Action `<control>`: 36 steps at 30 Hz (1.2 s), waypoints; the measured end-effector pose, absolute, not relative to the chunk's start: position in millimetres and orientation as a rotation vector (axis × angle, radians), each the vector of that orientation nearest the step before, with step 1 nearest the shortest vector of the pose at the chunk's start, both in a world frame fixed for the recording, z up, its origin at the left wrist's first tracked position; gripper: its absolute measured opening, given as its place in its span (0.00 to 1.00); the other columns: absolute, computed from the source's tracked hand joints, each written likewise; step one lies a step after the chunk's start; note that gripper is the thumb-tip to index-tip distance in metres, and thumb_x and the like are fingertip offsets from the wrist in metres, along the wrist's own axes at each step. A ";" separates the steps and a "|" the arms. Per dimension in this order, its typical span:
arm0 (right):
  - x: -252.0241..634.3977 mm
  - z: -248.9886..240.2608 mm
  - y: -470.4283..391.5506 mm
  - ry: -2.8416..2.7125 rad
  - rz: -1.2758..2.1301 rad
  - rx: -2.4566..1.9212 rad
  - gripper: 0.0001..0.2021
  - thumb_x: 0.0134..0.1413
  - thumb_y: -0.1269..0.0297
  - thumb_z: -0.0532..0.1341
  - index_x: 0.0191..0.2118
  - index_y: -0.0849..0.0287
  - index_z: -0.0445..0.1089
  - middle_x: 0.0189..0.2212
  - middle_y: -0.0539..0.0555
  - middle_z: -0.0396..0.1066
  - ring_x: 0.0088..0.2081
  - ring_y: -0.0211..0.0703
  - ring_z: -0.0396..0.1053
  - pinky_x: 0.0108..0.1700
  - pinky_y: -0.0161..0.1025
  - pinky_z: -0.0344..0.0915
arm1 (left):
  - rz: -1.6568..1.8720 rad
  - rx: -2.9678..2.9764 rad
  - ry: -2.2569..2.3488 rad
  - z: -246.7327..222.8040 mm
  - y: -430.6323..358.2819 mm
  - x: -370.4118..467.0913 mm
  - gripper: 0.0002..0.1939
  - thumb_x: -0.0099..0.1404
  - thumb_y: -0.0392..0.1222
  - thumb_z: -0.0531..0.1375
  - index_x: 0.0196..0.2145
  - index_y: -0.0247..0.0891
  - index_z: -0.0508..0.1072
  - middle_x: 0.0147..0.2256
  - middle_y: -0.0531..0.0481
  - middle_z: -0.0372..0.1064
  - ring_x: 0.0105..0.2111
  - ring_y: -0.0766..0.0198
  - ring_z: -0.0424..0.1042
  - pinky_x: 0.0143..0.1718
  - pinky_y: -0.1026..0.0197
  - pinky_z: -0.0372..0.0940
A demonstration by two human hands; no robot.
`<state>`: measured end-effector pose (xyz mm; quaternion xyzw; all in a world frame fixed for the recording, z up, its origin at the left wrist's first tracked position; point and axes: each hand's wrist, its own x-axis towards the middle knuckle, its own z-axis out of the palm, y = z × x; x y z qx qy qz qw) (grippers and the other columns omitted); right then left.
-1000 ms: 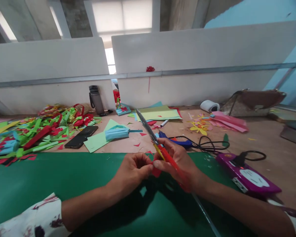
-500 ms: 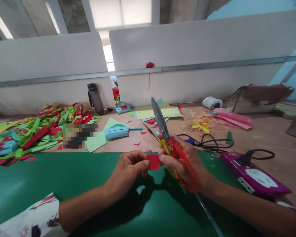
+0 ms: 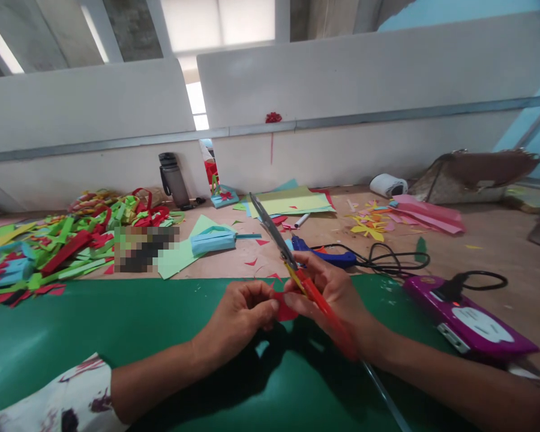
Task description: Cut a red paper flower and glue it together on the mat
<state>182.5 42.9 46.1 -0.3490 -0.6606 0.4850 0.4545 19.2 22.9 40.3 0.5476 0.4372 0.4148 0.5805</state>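
Observation:
A small red paper piece [image 3: 287,308] is held between both hands above the green mat [image 3: 162,300]. My left hand [image 3: 240,315] pinches its left edge between thumb and fingers. My right hand [image 3: 330,300] touches its right side with the thumb and also holds large scissors [image 3: 317,294] with red and yellow handles. The blades point up and to the left, nearly closed together. A clear stick [image 3: 384,396] lies on the mat below my right wrist.
A blue glue gun [image 3: 326,255] lies behind my right hand, its cable near a purple power strip [image 3: 470,315]. Colored paper strips [image 3: 74,240] pile up at left. Paper sheets [image 3: 279,202], a bottle [image 3: 174,180] and a bag [image 3: 468,174] are farther back.
The scissors have swung leftward and their blades have come closer together. The red paper has moved slightly right and down, tilting. The blue glue gun shows more now.

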 end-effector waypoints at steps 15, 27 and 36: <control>184.5 53.9 38.1 -1.683 1.055 -0.892 0.19 0.46 0.72 0.59 0.47 0.59 0.61 0.24 0.46 0.66 0.22 0.33 0.64 0.23 0.30 0.61 | 0.993 1.224 0.939 39.2 23.0 19.2 0.13 0.56 0.47 0.61 0.24 0.33 0.69 0.20 0.53 0.64 0.20 0.70 0.62 0.25 0.66 0.57; 184.3 52.3 38.2 -1.672 0.989 -0.906 0.18 0.46 0.72 0.61 0.46 0.57 0.63 0.24 0.46 0.69 0.24 0.35 0.68 0.27 0.30 0.65 | 1.000 1.264 0.979 43.9 19.5 18.7 0.12 0.53 0.46 0.62 0.24 0.33 0.69 0.18 0.53 0.63 0.19 0.70 0.60 0.24 0.66 0.55; 183.5 52.8 36.9 -1.710 0.989 -0.899 0.18 0.46 0.72 0.60 0.46 0.58 0.62 0.25 0.47 0.70 0.24 0.36 0.69 0.27 0.31 0.67 | 0.996 1.256 1.009 42.3 21.8 18.6 0.13 0.52 0.46 0.64 0.23 0.34 0.68 0.18 0.54 0.63 0.19 0.71 0.59 0.24 0.66 0.55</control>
